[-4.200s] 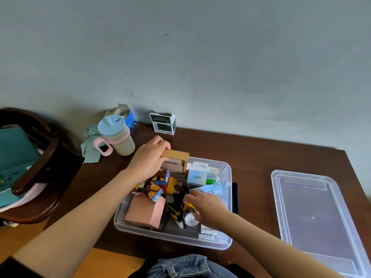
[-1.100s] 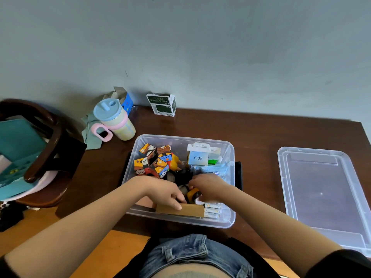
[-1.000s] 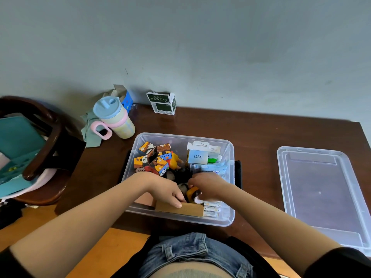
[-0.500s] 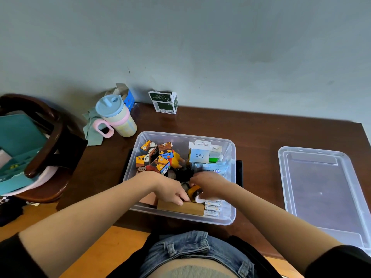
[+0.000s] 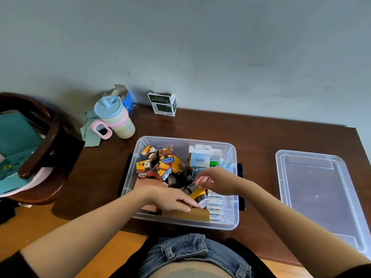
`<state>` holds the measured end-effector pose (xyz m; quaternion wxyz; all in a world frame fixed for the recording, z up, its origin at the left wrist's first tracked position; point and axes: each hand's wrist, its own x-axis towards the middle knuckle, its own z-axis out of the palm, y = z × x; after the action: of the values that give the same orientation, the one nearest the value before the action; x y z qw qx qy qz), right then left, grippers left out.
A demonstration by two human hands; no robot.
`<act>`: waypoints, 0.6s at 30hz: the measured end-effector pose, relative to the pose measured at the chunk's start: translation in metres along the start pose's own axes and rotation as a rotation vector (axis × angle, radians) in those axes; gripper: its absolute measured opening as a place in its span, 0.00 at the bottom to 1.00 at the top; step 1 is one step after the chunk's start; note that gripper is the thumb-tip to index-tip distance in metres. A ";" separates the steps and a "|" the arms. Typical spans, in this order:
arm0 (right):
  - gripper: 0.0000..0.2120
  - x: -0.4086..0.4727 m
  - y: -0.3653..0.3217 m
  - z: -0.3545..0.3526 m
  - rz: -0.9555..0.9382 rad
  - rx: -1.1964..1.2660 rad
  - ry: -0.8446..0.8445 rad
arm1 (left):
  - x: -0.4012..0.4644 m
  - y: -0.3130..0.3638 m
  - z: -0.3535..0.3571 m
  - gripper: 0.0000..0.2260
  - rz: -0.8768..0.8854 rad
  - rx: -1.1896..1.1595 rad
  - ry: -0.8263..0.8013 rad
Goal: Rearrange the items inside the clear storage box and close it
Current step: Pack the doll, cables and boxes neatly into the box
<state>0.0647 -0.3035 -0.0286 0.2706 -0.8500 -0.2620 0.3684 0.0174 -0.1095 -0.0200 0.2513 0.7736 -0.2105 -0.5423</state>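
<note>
Leftmost, a lidded cup [image 5: 115, 117] stands on the dark table [image 5: 261, 137], well clear of the job. Next comes the clear storage box [image 5: 232, 223], near the table's front edge and crammed with small goods: picture cubes [image 5: 155, 163] at far left, a pale carton marked Q88 [image 5: 199, 159] at far right. Thin plastic walls like these probably flex, so the box is best taken by its rim or the dark side latches, not squeezed; with such small contents it should be light.

Both hands are inside it. The left hand [image 5: 172, 198] lies flat, fingers straight, pressing on the top edge of a tan wooden block [image 5: 186, 214] standing against the near wall. The right hand [image 5: 215, 180] hovers just beyond, fingers loosely spread, gripping nothing, above a yellow-wrapped roll [image 5: 197, 194] and a row of small tubes [image 5: 215, 206].

Far right, the lid [image 5: 313, 189] lies flat on the table, well apart from both hands. It looks stiff enough to lift by its long edges.
</note>
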 end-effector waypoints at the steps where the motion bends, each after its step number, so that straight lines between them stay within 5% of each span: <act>1: 0.09 -0.003 -0.001 0.000 -0.008 -0.016 0.078 | 0.000 0.001 0.002 0.18 -0.001 -0.007 0.018; 4: 0.06 -0.014 0.000 -0.004 -0.035 -0.164 0.420 | -0.005 0.002 0.009 0.18 -0.001 0.052 0.094; 6: 0.13 -0.019 0.006 -0.008 -0.005 -0.319 0.496 | -0.009 0.004 0.010 0.17 -0.017 0.249 0.168; 9: 0.20 -0.020 0.011 -0.009 0.112 -0.534 0.380 | -0.010 0.008 0.006 0.15 -0.003 0.312 0.195; 14: 0.12 -0.010 0.002 -0.002 0.096 -0.641 0.227 | -0.008 0.008 0.001 0.15 0.030 0.171 0.217; 18: 0.11 -0.008 -0.004 -0.009 0.152 -0.629 0.099 | -0.013 -0.001 -0.001 0.12 0.124 0.224 0.409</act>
<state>0.0654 -0.3082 -0.0170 -0.0214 -0.9259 -0.2851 0.2468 0.0137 -0.1006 -0.0108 0.2344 0.8760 -0.2611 -0.3310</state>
